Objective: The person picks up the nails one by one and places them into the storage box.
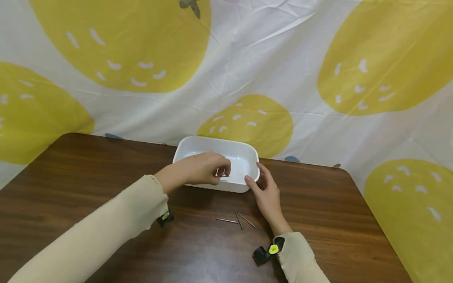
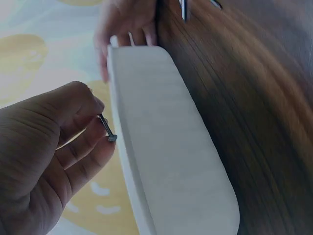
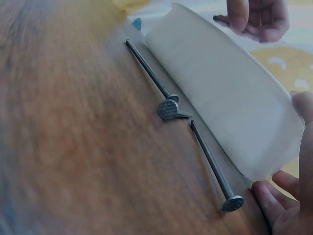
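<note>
Over the white rectangular container point(image 1: 226, 187), my left hand point(image 1: 199, 168) pinches a metal nail point(image 2: 107, 128) between thumb and fingers. The nail's flat head points away from the thumb in the left wrist view. My right hand point(image 1: 267, 195) grips the container's right end, thumb at the rim and fingers along the outer side. On the table in front of the container lie three more nails: a left nail point(image 1: 227, 221), a middle nail point(image 1: 238, 219) and a right nail point(image 1: 246, 220). Part of the container's inside is hidden behind my left hand.
The dark brown wooden table point(image 1: 191, 251) extends to both sides. Behind its far edge hangs a white cloth point(image 1: 247, 59) printed with large yellow fruit, close behind the container. Black straps with small cameras point(image 1: 262, 254) sit at the wrists, beside cream sleeves point(image 1: 116, 216).
</note>
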A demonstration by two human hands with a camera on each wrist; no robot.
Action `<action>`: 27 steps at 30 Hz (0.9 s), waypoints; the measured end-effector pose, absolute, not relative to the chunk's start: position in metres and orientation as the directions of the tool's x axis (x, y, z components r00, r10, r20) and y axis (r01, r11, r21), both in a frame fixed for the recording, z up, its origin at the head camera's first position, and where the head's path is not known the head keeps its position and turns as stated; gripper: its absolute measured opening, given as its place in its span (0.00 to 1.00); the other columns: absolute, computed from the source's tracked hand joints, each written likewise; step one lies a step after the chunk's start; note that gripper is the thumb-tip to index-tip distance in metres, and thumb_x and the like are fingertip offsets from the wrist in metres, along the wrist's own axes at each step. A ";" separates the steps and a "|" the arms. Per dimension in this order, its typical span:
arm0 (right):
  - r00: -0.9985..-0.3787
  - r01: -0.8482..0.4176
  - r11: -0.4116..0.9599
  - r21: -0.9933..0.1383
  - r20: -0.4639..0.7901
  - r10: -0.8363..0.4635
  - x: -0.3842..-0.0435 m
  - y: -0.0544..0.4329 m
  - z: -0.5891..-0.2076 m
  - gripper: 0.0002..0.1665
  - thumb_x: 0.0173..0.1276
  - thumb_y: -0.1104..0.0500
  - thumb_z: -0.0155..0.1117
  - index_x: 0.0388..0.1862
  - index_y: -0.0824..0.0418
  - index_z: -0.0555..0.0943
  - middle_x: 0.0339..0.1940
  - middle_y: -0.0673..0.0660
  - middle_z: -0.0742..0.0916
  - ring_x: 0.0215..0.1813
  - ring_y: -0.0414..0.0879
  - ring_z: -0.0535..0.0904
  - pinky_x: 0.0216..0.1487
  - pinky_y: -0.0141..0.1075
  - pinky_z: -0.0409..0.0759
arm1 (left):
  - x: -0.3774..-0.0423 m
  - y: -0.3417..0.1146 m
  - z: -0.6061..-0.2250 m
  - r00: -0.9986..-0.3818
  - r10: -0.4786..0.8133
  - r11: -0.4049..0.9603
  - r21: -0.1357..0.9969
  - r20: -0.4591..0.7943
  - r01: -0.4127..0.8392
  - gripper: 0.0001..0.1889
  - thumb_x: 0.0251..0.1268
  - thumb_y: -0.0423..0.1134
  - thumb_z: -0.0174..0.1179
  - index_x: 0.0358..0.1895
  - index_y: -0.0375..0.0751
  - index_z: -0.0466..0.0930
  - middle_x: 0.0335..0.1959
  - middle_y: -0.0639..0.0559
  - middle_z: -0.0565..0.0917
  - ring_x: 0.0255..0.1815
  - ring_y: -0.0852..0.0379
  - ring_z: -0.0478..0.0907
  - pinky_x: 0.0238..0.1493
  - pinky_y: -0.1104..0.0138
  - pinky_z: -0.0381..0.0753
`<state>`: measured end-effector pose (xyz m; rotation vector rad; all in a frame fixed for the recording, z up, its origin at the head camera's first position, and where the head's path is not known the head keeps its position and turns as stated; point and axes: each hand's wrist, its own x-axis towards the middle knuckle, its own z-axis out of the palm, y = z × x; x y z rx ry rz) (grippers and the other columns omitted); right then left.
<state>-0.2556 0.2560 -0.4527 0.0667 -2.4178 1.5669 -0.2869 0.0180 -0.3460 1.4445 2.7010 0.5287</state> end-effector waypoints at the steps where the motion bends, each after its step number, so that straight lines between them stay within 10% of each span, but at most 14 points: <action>1: -0.965 -0.178 0.417 -0.891 0.240 0.101 -0.256 0.256 -0.453 0.37 0.69 0.47 0.68 0.75 0.46 0.69 0.62 0.61 0.85 0.62 0.53 0.83 0.64 0.47 0.77 | -0.290 0.018 -0.346 -0.573 0.811 0.517 0.312 0.121 0.797 0.09 0.52 0.26 0.61 0.37 0.41 0.81 0.30 0.53 0.83 0.30 0.61 0.75 0.37 0.70 0.76; 27: -0.961 -0.187 0.409 -0.893 0.252 0.110 -0.251 0.258 -0.451 0.37 0.69 0.48 0.68 0.75 0.48 0.68 0.62 0.62 0.84 0.62 0.55 0.82 0.63 0.50 0.78 | -0.348 0.037 -0.377 -0.661 0.751 0.621 0.332 0.010 0.710 0.04 0.59 0.30 0.65 0.36 0.37 0.82 0.32 0.46 0.84 0.33 0.57 0.76 0.40 0.67 0.76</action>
